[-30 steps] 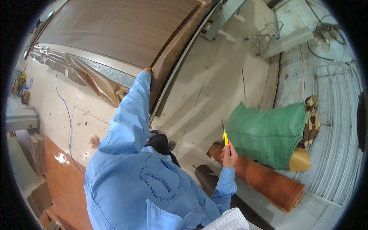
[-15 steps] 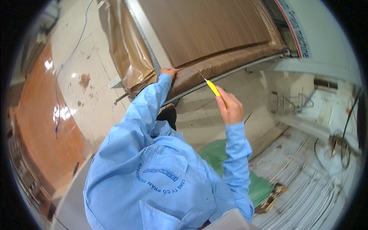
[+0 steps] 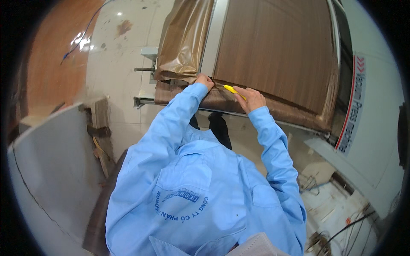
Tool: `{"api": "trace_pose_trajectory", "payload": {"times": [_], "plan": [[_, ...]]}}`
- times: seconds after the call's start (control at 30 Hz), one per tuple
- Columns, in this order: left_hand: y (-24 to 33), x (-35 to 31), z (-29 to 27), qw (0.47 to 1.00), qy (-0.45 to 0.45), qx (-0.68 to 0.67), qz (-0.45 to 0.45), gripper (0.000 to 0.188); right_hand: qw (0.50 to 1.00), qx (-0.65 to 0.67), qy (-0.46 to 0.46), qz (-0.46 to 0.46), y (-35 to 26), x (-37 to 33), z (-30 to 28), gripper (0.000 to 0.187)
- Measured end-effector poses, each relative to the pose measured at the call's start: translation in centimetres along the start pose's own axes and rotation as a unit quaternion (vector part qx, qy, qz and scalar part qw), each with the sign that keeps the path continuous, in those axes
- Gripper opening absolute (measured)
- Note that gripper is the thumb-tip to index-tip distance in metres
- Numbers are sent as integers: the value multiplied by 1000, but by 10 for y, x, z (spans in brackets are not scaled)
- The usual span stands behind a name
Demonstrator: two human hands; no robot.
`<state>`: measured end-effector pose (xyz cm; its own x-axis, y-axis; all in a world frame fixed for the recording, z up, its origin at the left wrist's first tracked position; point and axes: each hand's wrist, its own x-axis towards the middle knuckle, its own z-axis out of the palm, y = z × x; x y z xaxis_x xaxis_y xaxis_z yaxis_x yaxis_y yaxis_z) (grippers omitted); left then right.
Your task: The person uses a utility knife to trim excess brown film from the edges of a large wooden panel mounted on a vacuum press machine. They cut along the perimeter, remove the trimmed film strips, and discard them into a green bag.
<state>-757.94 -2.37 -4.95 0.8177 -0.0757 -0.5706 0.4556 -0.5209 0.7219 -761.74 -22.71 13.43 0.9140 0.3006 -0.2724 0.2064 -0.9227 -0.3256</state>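
Note:
My right hand [image 3: 253,100] is wrapped round a yellow craft knife [image 3: 232,91], its tip pointing left towards my other hand. At the near left corner of a wood-grain door panel [image 3: 273,47], my left hand [image 3: 205,81] pinches the edge of brown plastic film [image 3: 222,97]. The film hangs over the near side of the panel in a wrinkled strip. The knife tip is close to the film beside my left fingers; whether the blade touches it cannot be made out. More loose, shiny film [image 3: 181,38] bunches to the left, beyond a pale strip.
A metal rail [image 3: 145,101] runs along the near edge of the bed under the panel. To the right stands a pale machine body [image 3: 378,98]. A large grey board [image 3: 47,166] leans at the left. A blue cable [image 3: 85,32] lies on the floor.
My right hand has brought the knife down to the film, close to my left hand. The view has swung, so the panel now sits further right and straighter ahead.

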Motion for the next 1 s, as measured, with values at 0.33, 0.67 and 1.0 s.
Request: {"api": "trace_pose_trajectory", "payload": {"times": [0.33, 0.67, 1.0], "plan": [[29, -37, -8, 993, 72, 90, -35, 21, 995, 3, -42, -87, 37, 24, -2, 28], [32, -45, -8, 993, 96, 57, -30, 20, 995, -39, -50, -77, 18, 33, 6, 29], [34, -41, -6, 994, 78, 51, -63, 11, 995, -51, -55, -70, 14, 42, 16, 29]]}}
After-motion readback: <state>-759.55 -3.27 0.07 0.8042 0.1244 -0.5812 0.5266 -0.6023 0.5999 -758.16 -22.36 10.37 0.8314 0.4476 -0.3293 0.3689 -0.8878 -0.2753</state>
